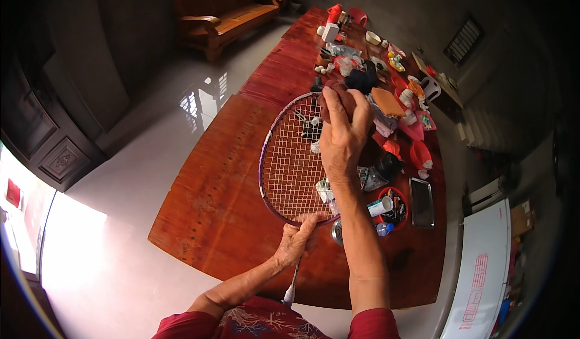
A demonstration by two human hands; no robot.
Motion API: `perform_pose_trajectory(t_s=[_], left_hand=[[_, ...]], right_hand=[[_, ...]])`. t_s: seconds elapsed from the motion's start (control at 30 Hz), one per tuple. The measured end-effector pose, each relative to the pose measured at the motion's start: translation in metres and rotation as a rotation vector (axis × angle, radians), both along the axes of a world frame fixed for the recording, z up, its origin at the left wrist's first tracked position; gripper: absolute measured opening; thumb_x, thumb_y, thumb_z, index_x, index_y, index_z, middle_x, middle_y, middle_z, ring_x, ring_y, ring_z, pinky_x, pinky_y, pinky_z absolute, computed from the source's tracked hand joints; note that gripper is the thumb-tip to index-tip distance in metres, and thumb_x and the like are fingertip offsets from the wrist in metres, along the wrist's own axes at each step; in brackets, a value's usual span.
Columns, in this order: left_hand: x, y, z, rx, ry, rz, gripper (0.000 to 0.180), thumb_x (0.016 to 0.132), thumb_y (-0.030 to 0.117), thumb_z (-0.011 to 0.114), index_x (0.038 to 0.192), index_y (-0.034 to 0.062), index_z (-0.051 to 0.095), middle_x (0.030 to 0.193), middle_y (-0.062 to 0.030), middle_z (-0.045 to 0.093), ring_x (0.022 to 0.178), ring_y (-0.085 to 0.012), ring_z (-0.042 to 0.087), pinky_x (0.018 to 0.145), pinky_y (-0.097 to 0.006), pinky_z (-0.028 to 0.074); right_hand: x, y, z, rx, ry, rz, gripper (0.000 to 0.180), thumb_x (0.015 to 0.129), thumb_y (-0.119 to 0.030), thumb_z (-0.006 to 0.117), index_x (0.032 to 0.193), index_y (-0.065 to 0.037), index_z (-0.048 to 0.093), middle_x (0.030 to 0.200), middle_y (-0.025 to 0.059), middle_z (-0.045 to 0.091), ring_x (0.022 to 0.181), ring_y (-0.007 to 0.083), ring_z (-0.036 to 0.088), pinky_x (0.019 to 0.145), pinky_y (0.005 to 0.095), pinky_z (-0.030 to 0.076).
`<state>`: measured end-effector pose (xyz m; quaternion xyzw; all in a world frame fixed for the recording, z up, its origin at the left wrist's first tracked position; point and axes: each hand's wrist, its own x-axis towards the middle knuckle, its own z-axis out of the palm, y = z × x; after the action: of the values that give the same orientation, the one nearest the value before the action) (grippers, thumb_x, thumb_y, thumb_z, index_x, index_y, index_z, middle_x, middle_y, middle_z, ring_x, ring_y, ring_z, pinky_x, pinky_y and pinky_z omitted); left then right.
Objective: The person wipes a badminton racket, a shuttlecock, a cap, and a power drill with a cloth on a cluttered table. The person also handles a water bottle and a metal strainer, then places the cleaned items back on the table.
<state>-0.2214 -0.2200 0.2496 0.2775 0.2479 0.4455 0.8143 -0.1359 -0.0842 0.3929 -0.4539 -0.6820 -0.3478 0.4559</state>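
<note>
A badminton racket with a purple and white frame and pale strings stands raised above the wooden table, head up. My left hand grips it around the throat, just under the head. The white handle points down toward my shirt. At the upper right of the head, my right hand is closed on a reddish-brown cloth, held against or very near the rim. My right hand and forearm cover the right side of the frame, so I cannot tell how the cloth touches it.
The red-brown table carries clutter along its right side: a red container of small items, a white cup, a dark tray, an orange block and plastic bags. A wooden bench stands beyond, upper left.
</note>
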Motion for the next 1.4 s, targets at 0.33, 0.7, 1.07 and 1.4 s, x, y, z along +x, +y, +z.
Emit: perform_pose_trajectory(t_s=[0.33, 0.7, 1.07, 1.4], left_hand=[[0.001, 0.012, -0.028, 0.025, -0.007, 0.128, 0.034, 0.093, 0.037, 0.054, 0.085, 0.0054, 0.063, 0.052, 0.0045, 0.044, 0.04, -0.0054, 0.038, 0.033, -0.023, 0.031], [0.01, 0.013, -0.007, 0.081, 0.081, 0.04, 0.031, 0.096, 0.034, 0.052, 0.108, 0.0097, 0.066, 0.052, 0.0087, 0.037, 0.043, -0.0026, 0.03, 0.038, -0.022, 0.023], [0.012, 0.023, -0.053, 0.13, 0.048, 0.028, 0.023, 0.092, 0.026, 0.054, 0.1, 0.0057, 0.06, 0.068, -0.0002, 0.053, 0.047, -0.0094, 0.045, 0.042, -0.023, 0.038], [0.005, 0.026, -0.004, -0.087, -0.307, -0.174, 0.032, 0.085, 0.032, 0.052, 0.101, 0.0054, 0.061, 0.063, 0.0059, 0.035, 0.049, -0.0068, 0.026, 0.046, -0.023, 0.023]], right_hand=[[-0.062, -0.022, -0.029, -0.24, -0.415, 0.625, 0.022, 0.07, -0.005, 0.062, 0.091, 0.001, 0.061, 0.105, 0.0128, 0.051, 0.097, 0.0258, 0.052, 0.08, 0.0327, 0.05], [-0.012, 0.026, 0.02, -0.004, -0.082, 0.093, 0.029, 0.077, 0.0, 0.062, 0.106, -0.002, 0.057, 0.104, 0.0147, 0.053, 0.094, 0.0303, 0.052, 0.077, 0.0406, 0.046], [-0.021, -0.066, -0.068, -0.545, -0.507, 0.637, 0.032, 0.074, -0.01, 0.06, 0.105, -0.001, 0.063, 0.117, 0.0137, 0.051, 0.105, 0.0281, 0.052, 0.09, 0.0351, 0.048], [0.027, -0.024, -0.019, -0.122, -0.257, 0.12, 0.034, 0.076, -0.003, 0.064, 0.109, 0.0, 0.06, 0.105, 0.0123, 0.054, 0.092, 0.0255, 0.053, 0.074, 0.0352, 0.049]])
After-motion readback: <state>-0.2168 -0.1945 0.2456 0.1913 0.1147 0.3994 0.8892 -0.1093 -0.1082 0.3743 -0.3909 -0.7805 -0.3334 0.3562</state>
